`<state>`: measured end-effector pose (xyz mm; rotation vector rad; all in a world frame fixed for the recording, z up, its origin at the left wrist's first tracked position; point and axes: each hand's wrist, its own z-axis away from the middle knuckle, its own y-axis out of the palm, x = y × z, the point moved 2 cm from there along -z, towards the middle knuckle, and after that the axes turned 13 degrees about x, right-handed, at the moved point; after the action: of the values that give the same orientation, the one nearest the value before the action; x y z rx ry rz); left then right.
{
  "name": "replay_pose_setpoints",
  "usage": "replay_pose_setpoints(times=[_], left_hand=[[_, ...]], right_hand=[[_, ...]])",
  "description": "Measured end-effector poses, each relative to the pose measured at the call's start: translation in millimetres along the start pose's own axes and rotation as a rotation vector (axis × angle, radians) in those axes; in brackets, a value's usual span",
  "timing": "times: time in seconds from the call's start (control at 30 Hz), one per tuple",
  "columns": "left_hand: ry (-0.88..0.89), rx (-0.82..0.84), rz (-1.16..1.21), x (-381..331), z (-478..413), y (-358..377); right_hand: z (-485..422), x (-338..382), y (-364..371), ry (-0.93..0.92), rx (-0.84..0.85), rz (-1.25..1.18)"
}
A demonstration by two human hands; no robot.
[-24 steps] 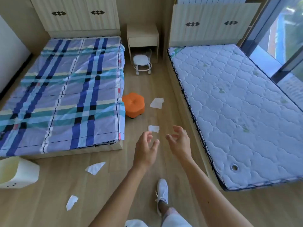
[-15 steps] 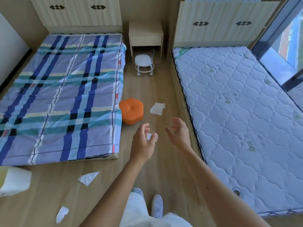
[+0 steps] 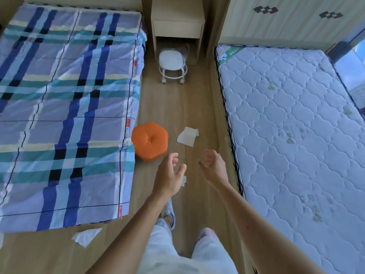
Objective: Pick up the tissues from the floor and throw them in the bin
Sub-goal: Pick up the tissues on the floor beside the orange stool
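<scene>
In the head view, the left hand [image 3: 169, 176] and the right hand [image 3: 213, 167] are both stretched forward over the wooden floor [image 3: 177, 103] of the aisle between two beds. Both are empty, with the fingers spread and loosely curled, probably ready to take the nearest paper.

A small tissue [image 3: 183, 181] lies on the floor just under the left hand; only its edge shows beside the thumb, so I cannot tell if the hand touches it. A larger tissue [image 3: 187, 136] lies further ahead of both hands, just beside the orange stool [image 3: 149, 143], which stands against the bed with the plaid sheet [image 3: 65, 107]. A third tissue [image 3: 86, 236] lies behind and to the left of the left hand, near the foot of that bed. To the right of the right hand is the bare mattress [image 3: 292, 123].

The bin is not in view, so every tissue seen here is not yet thrown away. The next step is likely to bend and pinch the small tissue.
</scene>
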<state>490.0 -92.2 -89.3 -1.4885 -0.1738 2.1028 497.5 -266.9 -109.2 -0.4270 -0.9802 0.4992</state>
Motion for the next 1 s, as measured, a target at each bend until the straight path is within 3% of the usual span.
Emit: replay_pose_setpoints(times=[0.23,0.37,0.63,1.0], left_hand=[[-0.100,0.056,-0.021,-1.9,-106.6,-0.5],[-0.109,0.038,-0.061,32.9,-182.9,17.8],[-0.144,0.055,-0.044,188.0,-361.9,116.3],[-0.035,0.103,-0.216,372.0,-575.8,193.4]], right_hand=[[-122.3,1.1,-19.0,0.071,0.072,0.135],[-222.9,-23.2,-1.2,0.081,0.116,0.233],[-451.4,-156.1,109.7,0.104,0.203,0.348],[-710.6,-335.8,215.2,0.047,0.135,0.489]])
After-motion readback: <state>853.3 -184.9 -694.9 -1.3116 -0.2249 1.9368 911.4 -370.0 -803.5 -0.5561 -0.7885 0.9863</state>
